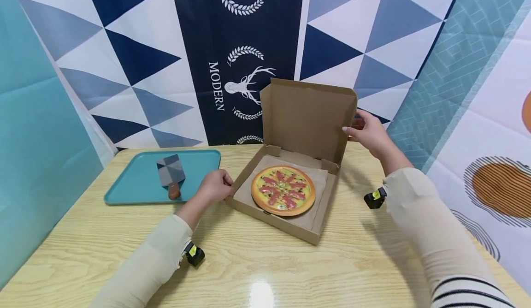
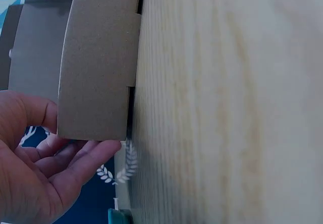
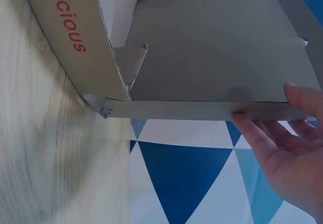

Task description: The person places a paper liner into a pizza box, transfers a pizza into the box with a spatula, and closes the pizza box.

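Observation:
A brown cardboard pizza box [image 1: 286, 225] sits on the wooden table with its lid [image 1: 309, 116] raised at the back. Inside, on a sheet of paper [image 1: 265, 162], lies a round pizza [image 1: 283, 191] with reddish strips on a yellow top. My left hand [image 1: 215, 186] grips the box's front left corner, the thumb at the upper edge and the fingers along the side, as the left wrist view shows. My right hand [image 1: 369, 133] pinches the right edge of the lid, thumb on the inner face and fingers outside [image 3: 255, 133].
On the left, a teal tray [image 1: 137, 179] holds a pizza server [image 1: 171, 172] with a metal blade and a brown handle. Behind the table [image 1: 232, 271] hangs a patterned cloth [image 1: 137, 59], close to the raised lid.

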Available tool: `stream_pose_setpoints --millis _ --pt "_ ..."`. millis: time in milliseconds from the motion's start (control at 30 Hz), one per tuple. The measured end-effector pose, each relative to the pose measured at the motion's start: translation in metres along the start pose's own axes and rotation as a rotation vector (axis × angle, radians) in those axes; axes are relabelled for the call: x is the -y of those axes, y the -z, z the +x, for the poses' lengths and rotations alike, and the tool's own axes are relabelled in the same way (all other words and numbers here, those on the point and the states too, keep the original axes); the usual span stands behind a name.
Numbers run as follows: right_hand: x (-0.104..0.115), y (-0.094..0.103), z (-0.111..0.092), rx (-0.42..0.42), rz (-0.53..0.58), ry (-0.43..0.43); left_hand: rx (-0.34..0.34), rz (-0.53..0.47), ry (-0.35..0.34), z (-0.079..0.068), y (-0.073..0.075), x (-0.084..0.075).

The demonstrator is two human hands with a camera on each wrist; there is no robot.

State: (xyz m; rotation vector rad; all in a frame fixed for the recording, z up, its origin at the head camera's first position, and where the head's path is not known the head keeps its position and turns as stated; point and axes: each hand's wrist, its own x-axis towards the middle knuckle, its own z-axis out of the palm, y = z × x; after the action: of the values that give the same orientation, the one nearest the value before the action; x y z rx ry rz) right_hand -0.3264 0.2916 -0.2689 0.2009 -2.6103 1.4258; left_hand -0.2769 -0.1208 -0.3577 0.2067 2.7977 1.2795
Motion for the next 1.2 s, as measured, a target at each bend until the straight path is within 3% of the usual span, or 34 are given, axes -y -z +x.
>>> stream_pose_setpoints --millis 433,767,1033,1200 --pt "0.004 -0.019 0.023 -0.085 -0.032 -0.015 0.068 -0.183 0.035 -0.027 -0.01 0.003" --pt "0.004 -0.039 0.035 -0.156 -0.009 -0.023 0.132 -0.232 0.047 -0.046 -0.017 -0.003" --pt "0.007 -0.051 0.042 -0.176 -0.023 -0.016 0.188 -0.312 0.067 -0.052 -0.02 -0.004" --pt "0.007 -0.055 0.042 -0.156 -0.032 -0.029 0.149 -0.293 0.058 -0.051 -0.018 -0.008"
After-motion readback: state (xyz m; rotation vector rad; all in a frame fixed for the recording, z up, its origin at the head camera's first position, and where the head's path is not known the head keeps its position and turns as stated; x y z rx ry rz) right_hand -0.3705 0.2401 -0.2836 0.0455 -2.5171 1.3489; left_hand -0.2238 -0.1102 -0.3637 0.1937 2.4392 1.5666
